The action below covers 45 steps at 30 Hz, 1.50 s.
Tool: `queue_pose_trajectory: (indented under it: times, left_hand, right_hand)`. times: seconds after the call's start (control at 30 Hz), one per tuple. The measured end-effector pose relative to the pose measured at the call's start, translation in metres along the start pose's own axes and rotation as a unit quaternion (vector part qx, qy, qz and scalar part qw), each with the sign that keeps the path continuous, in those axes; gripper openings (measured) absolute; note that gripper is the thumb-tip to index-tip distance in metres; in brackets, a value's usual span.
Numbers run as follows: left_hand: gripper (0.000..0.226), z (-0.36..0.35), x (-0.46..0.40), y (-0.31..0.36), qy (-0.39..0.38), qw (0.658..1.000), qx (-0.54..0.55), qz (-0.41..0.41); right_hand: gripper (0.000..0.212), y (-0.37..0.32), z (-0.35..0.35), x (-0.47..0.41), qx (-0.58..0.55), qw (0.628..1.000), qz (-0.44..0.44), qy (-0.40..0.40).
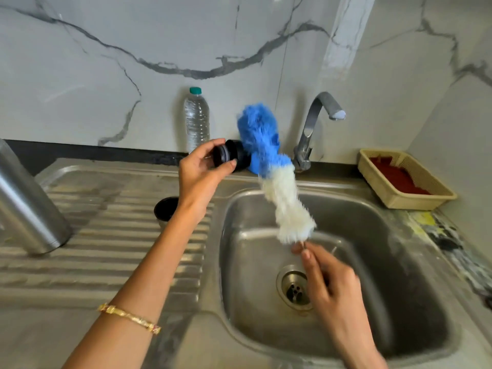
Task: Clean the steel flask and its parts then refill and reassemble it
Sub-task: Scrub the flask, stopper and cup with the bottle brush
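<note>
The left hand (198, 170) pinches the black stopper (232, 157) while the right hand (328, 282) grips the brush (269, 158), its bristles against the stopper.

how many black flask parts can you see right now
2: a black stopper gripped in the left hand above the counter, and a black cup on the drainboard behind that wrist, partly hidden.

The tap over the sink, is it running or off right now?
Off. No stream of water falls from the tap spout, and the sink basin beneath shows no running water around the drain.
</note>
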<state>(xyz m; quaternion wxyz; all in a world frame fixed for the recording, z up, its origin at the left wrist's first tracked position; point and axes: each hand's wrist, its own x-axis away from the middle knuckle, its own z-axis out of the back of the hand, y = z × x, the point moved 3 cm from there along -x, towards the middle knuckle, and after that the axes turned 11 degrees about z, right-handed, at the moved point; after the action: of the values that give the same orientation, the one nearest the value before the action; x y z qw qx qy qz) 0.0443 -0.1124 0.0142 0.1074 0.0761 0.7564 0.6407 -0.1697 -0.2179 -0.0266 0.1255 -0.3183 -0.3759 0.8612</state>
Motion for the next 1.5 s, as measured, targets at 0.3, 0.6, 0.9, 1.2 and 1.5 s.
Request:
queue_pose_trajectory:
  times: [0.3, 0.6, 0.9, 1.2, 1.5]
  left_hand:
    - [0.049, -0.001, -0.012, 0.006, 0.027, 0.983, -0.123, -0.132]
    - [0.043, 0.005, -0.022, 0.026, 0.082, 0.973, -0.120, -0.179]
    - [0.039, -0.009, -0.011, 0.023, 0.097, 0.984, -0.096, -0.113]
    - [0.043, -0.002, 0.002, 0.022, 0.105, 0.952, -0.203, -0.206]
    - [0.045, -0.010, -0.003, 0.040, 0.078, 0.899, -0.266, -0.339]
  right_hand:
    - [0.021, 0.005, -0.001, -0.021, -0.034, 0.999, -0.003, -0.008]
    - [0.024, 0.007, 0.009, -0.027, -0.032, 0.999, 0.018, 0.011]
    - [0.025, 0.007, 0.016, -0.008, -0.053, 0.998, 0.006, 0.027]
    - [0.023, 0.006, 0.009, 0.018, -0.067, 0.996, -0.029, 0.046]
    - [0.016, -0.001, 0.021, -0.020, -0.087, 0.996, -0.006, 0.034]
